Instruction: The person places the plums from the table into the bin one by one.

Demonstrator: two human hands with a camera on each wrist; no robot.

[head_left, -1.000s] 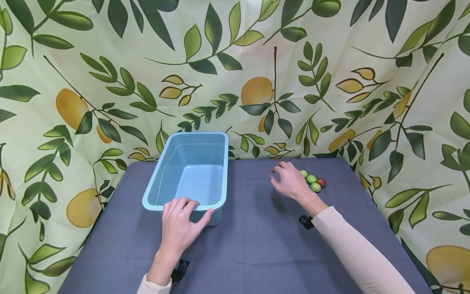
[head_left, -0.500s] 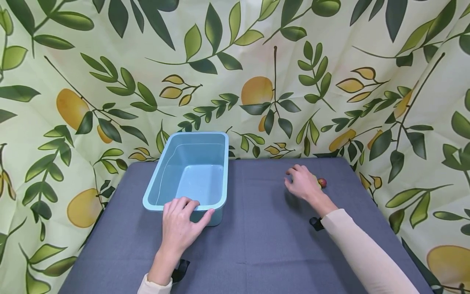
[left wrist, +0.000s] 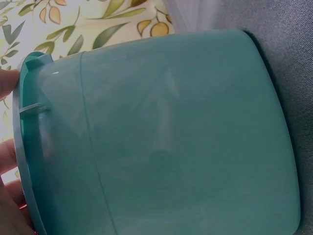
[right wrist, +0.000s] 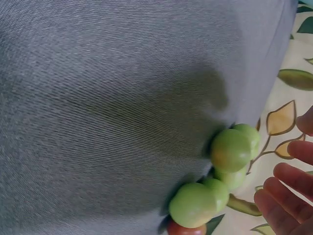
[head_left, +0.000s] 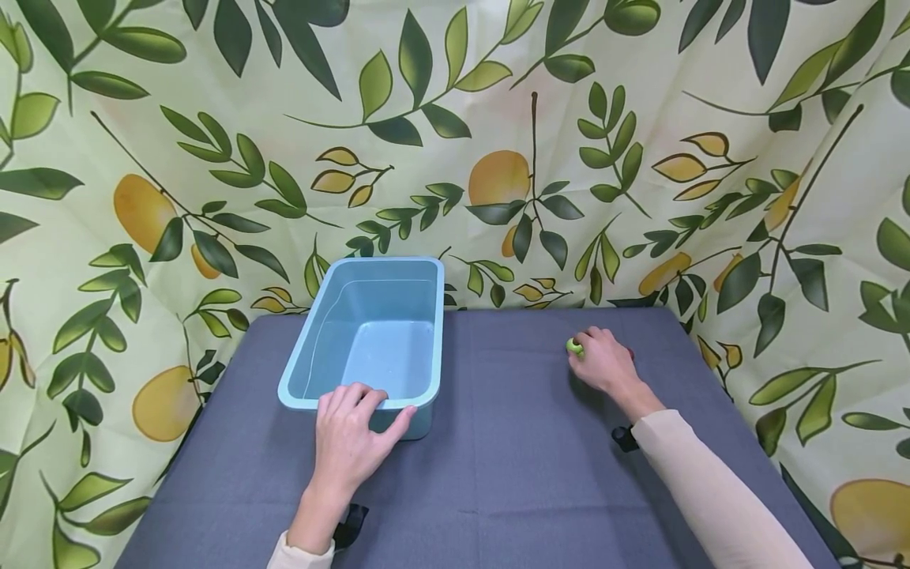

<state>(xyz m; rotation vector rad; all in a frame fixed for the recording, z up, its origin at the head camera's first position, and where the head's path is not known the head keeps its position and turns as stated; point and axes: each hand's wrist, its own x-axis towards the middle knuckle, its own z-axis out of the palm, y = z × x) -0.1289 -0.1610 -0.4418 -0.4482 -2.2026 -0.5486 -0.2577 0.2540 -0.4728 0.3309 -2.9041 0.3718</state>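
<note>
My left hand (head_left: 353,433) rests on the near rim of a light-blue plastic tub (head_left: 435,348), fingers over the edge and thumb along the outside. The left wrist view shows the tub's outer wall (left wrist: 161,137) and parts of fingers at the left. At the table's right, my right hand (head_left: 607,365) is low over small round tomatoes, pinching a green tomato (head_left: 574,346) between thumb and fingers. It hides most others; a red tomato (head_left: 630,354) barely shows. In the right wrist view several green tomatoes (right wrist: 193,205) and a red one (right wrist: 188,229) lie near loosely bent fingers.
A dark grey-blue cloth (head_left: 498,474) covers the table. Behind it hangs a leaf-and-fruit patterned backdrop (head_left: 455,158), which continues along both sides. Black wrist mounts sit on the left (head_left: 350,525) and right (head_left: 626,438) wrists.
My right hand has moved right and lower, over the tomatoes, and a green tomato now shows at its fingertips. My left hand and the tub have stayed in place.
</note>
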